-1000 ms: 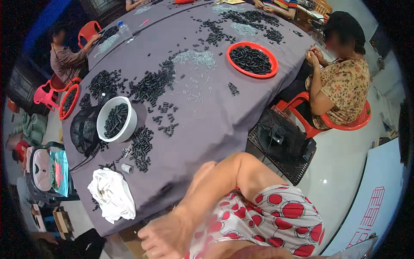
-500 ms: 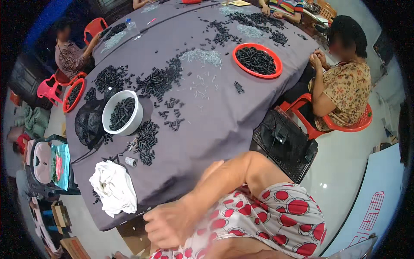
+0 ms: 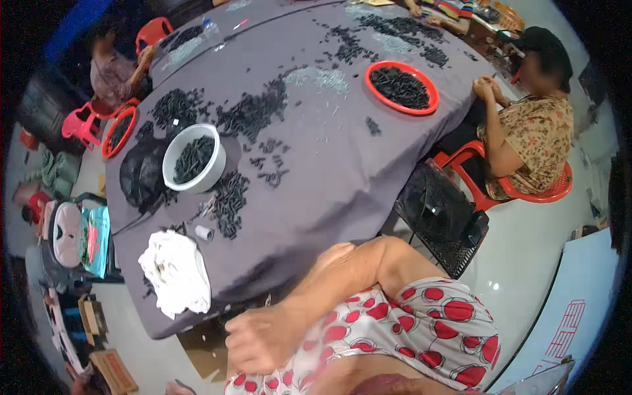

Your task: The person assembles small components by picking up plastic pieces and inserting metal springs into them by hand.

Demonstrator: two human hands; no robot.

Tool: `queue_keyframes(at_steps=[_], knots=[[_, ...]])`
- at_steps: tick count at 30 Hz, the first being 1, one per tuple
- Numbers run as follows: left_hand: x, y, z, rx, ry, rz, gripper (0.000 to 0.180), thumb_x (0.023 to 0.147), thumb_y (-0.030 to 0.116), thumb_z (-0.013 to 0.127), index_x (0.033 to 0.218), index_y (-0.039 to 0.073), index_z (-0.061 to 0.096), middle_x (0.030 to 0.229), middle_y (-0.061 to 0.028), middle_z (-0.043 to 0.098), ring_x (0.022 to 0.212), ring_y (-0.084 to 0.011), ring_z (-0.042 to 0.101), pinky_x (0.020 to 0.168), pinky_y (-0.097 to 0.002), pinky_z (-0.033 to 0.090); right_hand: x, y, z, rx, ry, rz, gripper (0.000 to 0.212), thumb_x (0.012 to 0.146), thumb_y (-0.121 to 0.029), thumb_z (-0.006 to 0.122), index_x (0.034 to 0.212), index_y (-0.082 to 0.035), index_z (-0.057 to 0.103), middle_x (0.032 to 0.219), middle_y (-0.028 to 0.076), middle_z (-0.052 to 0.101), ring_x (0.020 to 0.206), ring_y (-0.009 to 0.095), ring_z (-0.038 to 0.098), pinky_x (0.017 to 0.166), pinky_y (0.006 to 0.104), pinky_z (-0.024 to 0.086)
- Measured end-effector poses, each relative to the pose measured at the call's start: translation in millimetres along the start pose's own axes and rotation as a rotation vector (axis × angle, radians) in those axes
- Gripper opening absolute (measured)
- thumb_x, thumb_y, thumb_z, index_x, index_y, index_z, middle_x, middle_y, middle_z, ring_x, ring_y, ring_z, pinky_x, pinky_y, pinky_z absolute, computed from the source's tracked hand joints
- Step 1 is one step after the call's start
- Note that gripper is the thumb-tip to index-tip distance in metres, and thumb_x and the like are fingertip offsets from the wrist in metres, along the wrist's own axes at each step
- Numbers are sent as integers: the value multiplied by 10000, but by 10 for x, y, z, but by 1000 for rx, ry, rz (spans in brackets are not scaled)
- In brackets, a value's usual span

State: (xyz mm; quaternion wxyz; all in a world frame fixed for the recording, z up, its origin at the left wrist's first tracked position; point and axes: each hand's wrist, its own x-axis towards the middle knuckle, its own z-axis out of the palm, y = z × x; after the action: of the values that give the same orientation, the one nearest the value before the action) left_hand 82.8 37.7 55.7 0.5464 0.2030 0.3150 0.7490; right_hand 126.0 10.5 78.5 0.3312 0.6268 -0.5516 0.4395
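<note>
White cloth [image 3: 176,280] lies bunched near the table's [image 3: 322,197] edge, beyond the right hand [image 3: 260,342] (fingers curled, contents hidden; the left hand's, I cannot tell), so any reach is best kept gentle, clear of loose black pieces [image 3: 230,210].

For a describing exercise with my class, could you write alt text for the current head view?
The wearer's right hand is off the near edge of a grey-covered table strewn with black parts and clear pieces. A white tub and two red trays hold more black parts; a white cloth lies at near left. Another person sits at right.
</note>
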Motion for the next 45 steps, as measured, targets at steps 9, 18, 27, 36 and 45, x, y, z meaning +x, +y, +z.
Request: queue_keyframes(at_steps=[9, 18, 27, 36, 45], knots=[[-541, -156, 51, -141, 210, 83, 523, 927, 441, 463, 1186, -11, 503, 1144, -137, 577, 1026, -203, 556, 889, -359, 448, 55, 3, -74, 50, -25, 63, 208, 648, -203, 636, 539, -84, 505, 584, 14, 466, 545, 176, 501, 486, 333, 369], [-574, -27, 47, -228, 268, 172, 536, 925, 448, 461, 1194, -15, 498, 1164, -146, 570, 1037, -209, 554, 899, -362, 445, -1, 130, -240, 80, -102, 115, 154, 640, -189, 613, 577, -66, 546, 594, 15, 490, 573, 164, 514, 492, 316, 364], [-460, 275, -72, -285, 279, 242, 550, 924, 454, 459, 1203, -19, 492, 1184, -154, 563, 1048, -216, 551, 909, -366, 441, 76, 411, -347, 76, -128, 56, 171, 639, -206, 613, 569, -69, 539, 584, 3, 481, 561, 158, 506, 488, 313, 358], [-353, 651, -549, -407, 218, 343, 566, 933, 468, 428, 1218, -18, 483, 1230, -189, 532, 1122, -266, 520, 966, -390, 417, -323, 993, -1314, -97, 60, 235, 184, 622, -144, 655, 617, -65, 489, 670, 58, 537, 594, 223, 535, 558, 361, 431], [-91, 579, -906, 529, 688, 288, 257, 828, 100, 671, 1051, 10, 579, 1050, -76, 601, 933, -160, 575, 778, -270, 466, -1246, 1818, -2059, -540, 40, 1112, 109, 741, -12, 601, 838, -49, 636, 777, 102, 579, 675, 289, 578, 601, 403, 469]])
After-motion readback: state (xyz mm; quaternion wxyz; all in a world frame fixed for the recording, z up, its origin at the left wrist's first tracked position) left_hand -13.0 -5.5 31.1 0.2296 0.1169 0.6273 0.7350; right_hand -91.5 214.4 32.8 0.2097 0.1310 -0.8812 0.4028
